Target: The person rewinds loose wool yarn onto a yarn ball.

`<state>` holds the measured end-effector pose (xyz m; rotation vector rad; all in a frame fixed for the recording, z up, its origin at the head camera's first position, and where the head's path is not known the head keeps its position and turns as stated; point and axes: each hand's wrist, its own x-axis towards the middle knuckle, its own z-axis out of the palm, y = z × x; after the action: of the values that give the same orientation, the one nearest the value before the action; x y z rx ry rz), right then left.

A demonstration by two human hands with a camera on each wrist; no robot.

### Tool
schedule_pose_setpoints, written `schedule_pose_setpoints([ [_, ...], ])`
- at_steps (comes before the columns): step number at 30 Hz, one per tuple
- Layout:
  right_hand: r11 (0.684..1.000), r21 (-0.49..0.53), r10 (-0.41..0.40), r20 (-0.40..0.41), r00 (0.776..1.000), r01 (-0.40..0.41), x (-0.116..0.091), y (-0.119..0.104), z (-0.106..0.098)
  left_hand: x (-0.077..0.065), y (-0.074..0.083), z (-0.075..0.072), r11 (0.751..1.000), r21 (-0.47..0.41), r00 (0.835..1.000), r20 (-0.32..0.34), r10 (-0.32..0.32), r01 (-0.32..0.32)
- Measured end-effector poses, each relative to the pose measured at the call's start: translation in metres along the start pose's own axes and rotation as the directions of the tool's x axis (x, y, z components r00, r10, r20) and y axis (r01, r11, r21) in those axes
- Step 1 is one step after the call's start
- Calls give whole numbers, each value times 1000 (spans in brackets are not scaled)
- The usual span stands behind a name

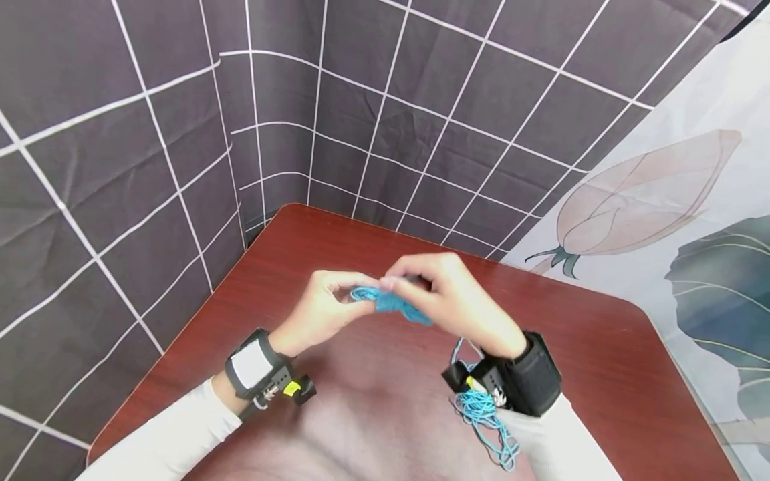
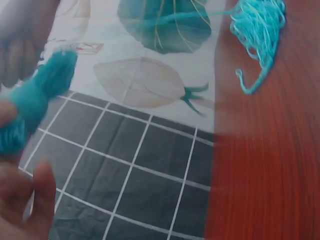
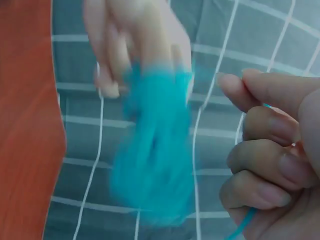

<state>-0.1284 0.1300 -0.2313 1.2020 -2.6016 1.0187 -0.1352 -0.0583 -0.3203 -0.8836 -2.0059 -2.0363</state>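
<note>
A small bundle of blue yarn [image 1: 390, 302], wrapped around its middle and looped at the ends, is up over the table between both hands. My left hand [image 1: 315, 307] pinches one end of it between thumb and fingers. Close beside it is my right hand [image 1: 460, 297], thumb and index together and the other fingers curled round a strand of the same yarn [image 3: 243, 222]. The right wrist view has the bundle [image 3: 155, 145] blurred, hanging from the left hand [image 3: 145, 40]. In the left wrist view the bundle [image 2: 55, 75] sits at the left edge.
A loose, tangled pile of blue yarn [image 1: 481, 407] lies near the right wrist, partly behind the wrist camera. The reddish-brown table [image 1: 607, 374] ends at a dark gridded curtain [image 1: 361, 100] behind and a white flower-printed cloth [image 1: 637, 200] on the right.
</note>
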Motion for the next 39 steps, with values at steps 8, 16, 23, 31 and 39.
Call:
schedule_pose_setpoints([
  [8,957,281,47,96,994,-72,0,23,11,-2,-4,1,991,-135,999,40,12,-7],
  [16,997,79,-25,114,993,16,-21,8,42,6,-8,-5,994,100,981,-181,65,-47],
  [23,999,-19,-49,21,999,49,2,-22,0,1,-10,-7,998,46,1000,-4,30,-29],
  [31,972,232,9,86,996,-29,5,33,16,-2,-1,-1,997,-63,997,62,50,-46],
  [39,996,86,-17,96,995,9,-16,0,36,4,-7,-7,993,110,975,-210,68,-46],
])
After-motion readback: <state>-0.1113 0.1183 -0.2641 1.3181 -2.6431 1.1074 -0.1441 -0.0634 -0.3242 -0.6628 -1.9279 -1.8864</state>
